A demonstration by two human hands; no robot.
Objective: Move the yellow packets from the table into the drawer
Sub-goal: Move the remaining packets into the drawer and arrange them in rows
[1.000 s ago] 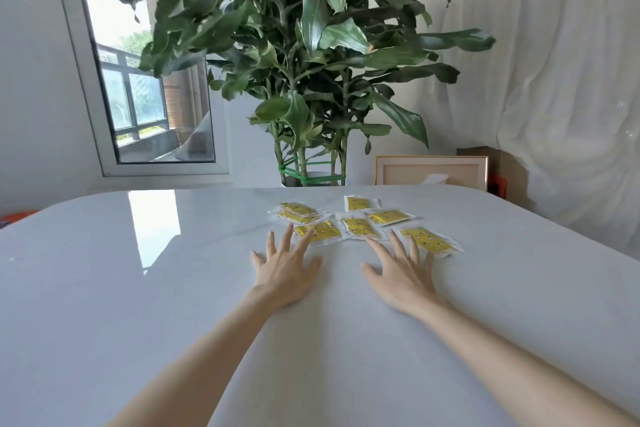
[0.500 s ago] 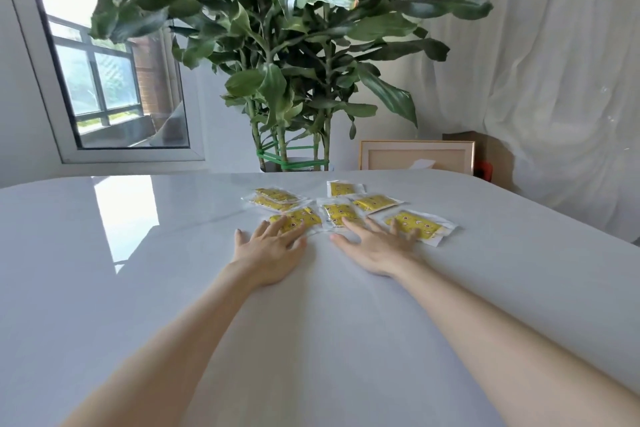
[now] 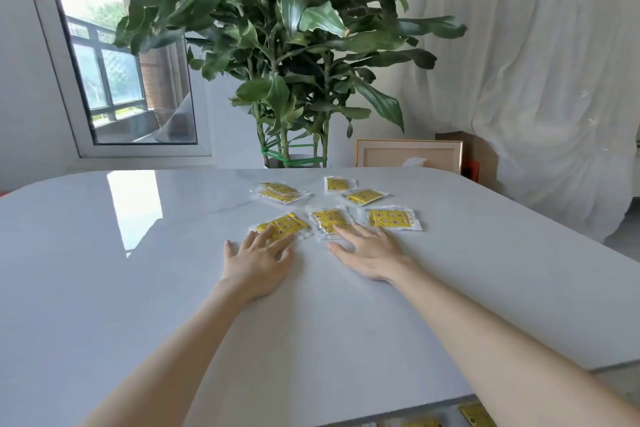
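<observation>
Yellow packets (image 3: 393, 218) lie scattered at frame centre on the bench (image 3: 121, 288). Left hand (image 3: 258, 260) and right hand (image 3: 372, 253) lie flat, fingers (image 3: 265, 236) straight and apart, tips touching the nearest packets. Probably light, thin, slippery film; pinch a sealed edge.

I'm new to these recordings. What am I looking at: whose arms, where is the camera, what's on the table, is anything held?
No machine here: these are a person's bare arms, filmed by one wide-angle camera worn on the head, looking forward and down. The left hand and right hand lie flat and open on a white table. Several yellow packets are spread just beyond; each hand touches the nearest one. Nothing is gripped. A leafy plant stands behind the table.
</observation>
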